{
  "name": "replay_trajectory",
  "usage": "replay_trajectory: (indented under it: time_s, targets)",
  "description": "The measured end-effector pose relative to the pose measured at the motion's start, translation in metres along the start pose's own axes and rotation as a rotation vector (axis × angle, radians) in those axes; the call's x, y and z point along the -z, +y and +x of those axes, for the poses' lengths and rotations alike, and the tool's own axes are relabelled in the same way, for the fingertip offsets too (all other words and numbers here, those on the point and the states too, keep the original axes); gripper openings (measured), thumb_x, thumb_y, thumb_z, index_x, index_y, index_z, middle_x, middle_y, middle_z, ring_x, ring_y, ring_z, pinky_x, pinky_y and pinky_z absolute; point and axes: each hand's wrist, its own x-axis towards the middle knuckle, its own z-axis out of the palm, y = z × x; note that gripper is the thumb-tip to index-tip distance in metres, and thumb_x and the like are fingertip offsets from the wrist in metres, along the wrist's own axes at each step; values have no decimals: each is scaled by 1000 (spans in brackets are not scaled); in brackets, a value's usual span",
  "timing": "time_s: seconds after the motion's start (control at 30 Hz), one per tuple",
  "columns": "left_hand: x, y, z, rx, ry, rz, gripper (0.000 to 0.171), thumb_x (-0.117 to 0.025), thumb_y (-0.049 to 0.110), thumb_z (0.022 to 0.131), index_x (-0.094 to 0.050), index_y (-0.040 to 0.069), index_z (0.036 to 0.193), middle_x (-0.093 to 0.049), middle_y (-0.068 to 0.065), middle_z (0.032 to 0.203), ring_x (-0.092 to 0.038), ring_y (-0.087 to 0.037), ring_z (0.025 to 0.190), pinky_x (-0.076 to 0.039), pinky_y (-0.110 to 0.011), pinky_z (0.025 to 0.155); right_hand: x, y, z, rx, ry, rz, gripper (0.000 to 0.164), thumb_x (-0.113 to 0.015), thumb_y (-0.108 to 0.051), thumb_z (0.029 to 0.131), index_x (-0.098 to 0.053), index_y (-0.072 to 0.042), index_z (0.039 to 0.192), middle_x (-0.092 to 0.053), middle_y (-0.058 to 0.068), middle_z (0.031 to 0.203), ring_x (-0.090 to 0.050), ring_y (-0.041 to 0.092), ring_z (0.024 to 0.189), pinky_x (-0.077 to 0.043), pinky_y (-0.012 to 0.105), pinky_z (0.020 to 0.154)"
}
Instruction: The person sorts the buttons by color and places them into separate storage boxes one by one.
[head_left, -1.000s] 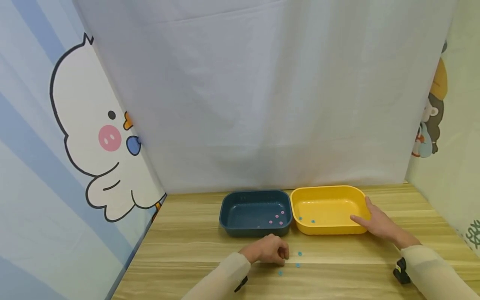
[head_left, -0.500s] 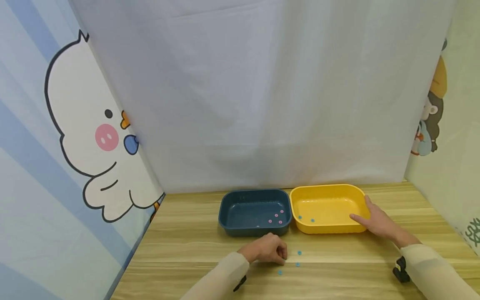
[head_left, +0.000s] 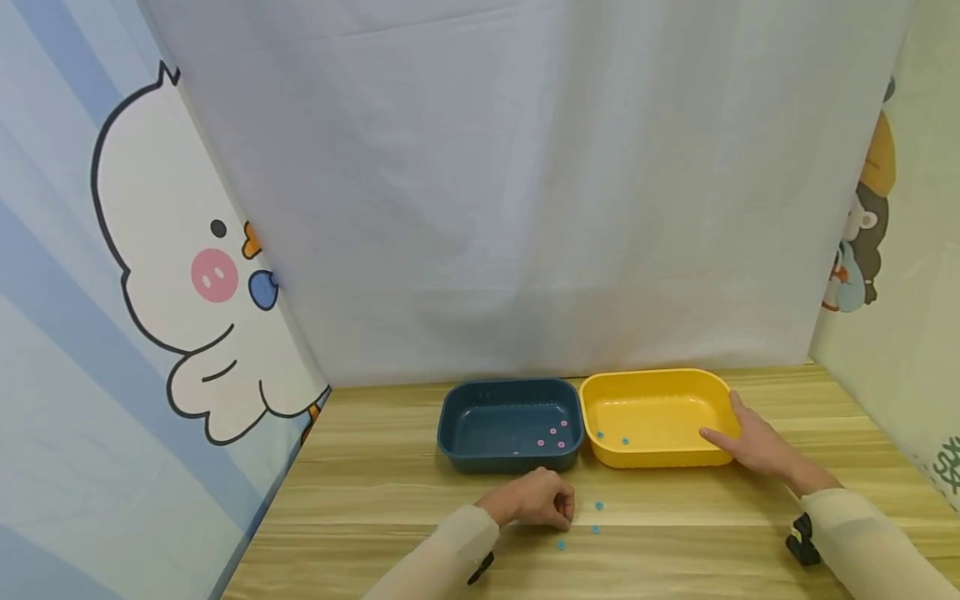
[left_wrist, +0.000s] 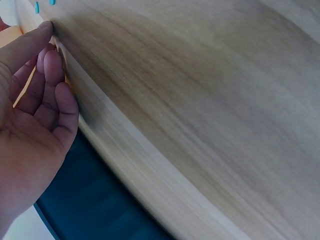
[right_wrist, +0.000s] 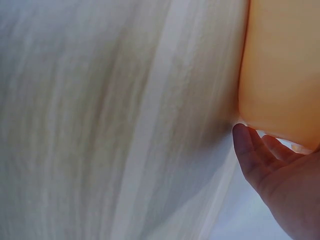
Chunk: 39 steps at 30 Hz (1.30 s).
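My left hand is bent down at the table in front of the dark blue tray, its fingers curled and thumb tip close to the index finger. I cannot tell whether a small piece is between those fingertips. Three small blue discs lie on the wood just right of it. My right hand holds the right end of the yellow tray, thumb over the rim and fingers along the outside wall. In the right wrist view, its fingertips meet the yellow wall near the table.
Several small pink discs lie in the right part of the dark blue tray. Two blue discs are inside the yellow tray. Both trays stand side by side before a grey-white curtain, with printed cloth at the left.
The view shifts very slightly. Both hands, the trays and the discs keep their places.
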Motion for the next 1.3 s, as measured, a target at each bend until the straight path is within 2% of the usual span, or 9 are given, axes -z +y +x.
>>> replay_trajectory:
  time_s: [0.37, 0.63, 0.97, 1.3]
  targets:
    - [7, -1, 3, 21, 15, -103, 13, -74, 9, 82, -63, 17, 79, -56, 13, 68, -51, 1, 58, -44, -14, 57, -1, -1, 0, -3, 5, 5, 101, -57, -42, 94, 10, 18, 140, -8, 50, 137, -16, 63, 123, -18, 69, 97]
    - [13, 4, 4, -43, 44, -39, 9, -72, 10, 84, -65, 15, 82, -58, 14, 71, -51, 4, 63, -43, -10, 61, 0, 0, 1, 2, 5, 4, 101, -57, -42, 94, 11, 18, 140, -8, 51, 137, -16, 63, 123, -18, 69, 97]
    - [18, 9, 2, -62, 56, -87, 2, -71, 12, 85, -70, 13, 86, -62, 15, 75, -53, 6, 67, -44, -10, 64, -2, 0, 2, -6, -1, 3, 102, -56, -42, 94, 11, 18, 140, -8, 50, 137, -16, 63, 124, -18, 69, 97]
    - [22, 11, 3, -76, 79, -143, 5, -69, 12, 87, -72, 10, 91, -65, 13, 79, -55, 7, 70, -47, -12, 68, -1, 1, 2, -4, -2, 2, 101, -57, -42, 94, 11, 18, 140, -8, 50, 137, -16, 63, 124, -19, 69, 97]
